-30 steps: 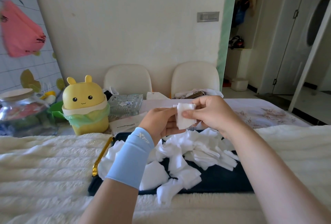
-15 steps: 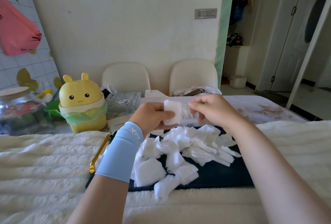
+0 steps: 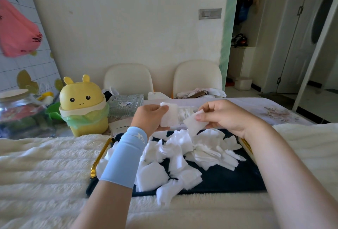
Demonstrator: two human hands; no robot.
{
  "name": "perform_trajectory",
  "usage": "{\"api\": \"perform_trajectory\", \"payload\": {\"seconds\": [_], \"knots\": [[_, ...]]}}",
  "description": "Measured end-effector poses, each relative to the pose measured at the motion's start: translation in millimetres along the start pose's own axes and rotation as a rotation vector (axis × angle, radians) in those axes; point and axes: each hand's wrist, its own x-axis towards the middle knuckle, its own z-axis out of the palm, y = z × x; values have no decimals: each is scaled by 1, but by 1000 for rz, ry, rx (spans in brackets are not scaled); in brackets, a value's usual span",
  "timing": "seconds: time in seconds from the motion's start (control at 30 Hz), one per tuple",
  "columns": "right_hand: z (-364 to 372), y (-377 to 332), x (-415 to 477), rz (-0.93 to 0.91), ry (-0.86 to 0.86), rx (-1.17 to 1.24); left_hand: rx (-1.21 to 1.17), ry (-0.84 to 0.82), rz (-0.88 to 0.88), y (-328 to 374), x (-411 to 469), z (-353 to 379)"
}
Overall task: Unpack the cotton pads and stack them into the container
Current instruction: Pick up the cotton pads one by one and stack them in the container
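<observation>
A loose heap of white cotton pads [image 3: 192,153] lies on a dark tray [image 3: 228,179] with gold handles. My left hand [image 3: 149,117], with a light blue wrist sleeve, holds a small stack of pads [image 3: 170,114] above the tray's far edge. My right hand [image 3: 223,115] pinches a single pad [image 3: 193,123] a little to the right of that stack, apart from it. Behind the hands stands a clear container [image 3: 185,112], partly hidden, with pads inside.
The tray rests on a fluffy white cover [image 3: 45,164]. A yellow bunny-shaped bin [image 3: 83,106] with a green liner stands at the left, a glass jar [image 3: 20,113] further left, and a clear glass dish [image 3: 126,105] behind. Two cream chairs stand beyond the table.
My hands have come apart: the stack of pads stays in my left hand, and my right hand has drawn to the right with a single pad.
</observation>
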Motion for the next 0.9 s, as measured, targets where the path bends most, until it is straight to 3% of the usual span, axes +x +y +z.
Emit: {"api": "perform_trajectory", "payload": {"seconds": [0.13, 0.53, 0.7, 0.9], "knots": [[7, -4, 2, -67, 6, 147, -14, -43, -8, -1, -2, 5], [24, -22, -3, -260, 64, -187, -193, -417, -104, 3, -16, 16], [29, -16, 3, -290, 225, -397, -221, -450, -107, 7, -17, 15], [25, -15, 3, -268, 222, -213, -136, -484, -12, 4, -16, 4]]}}
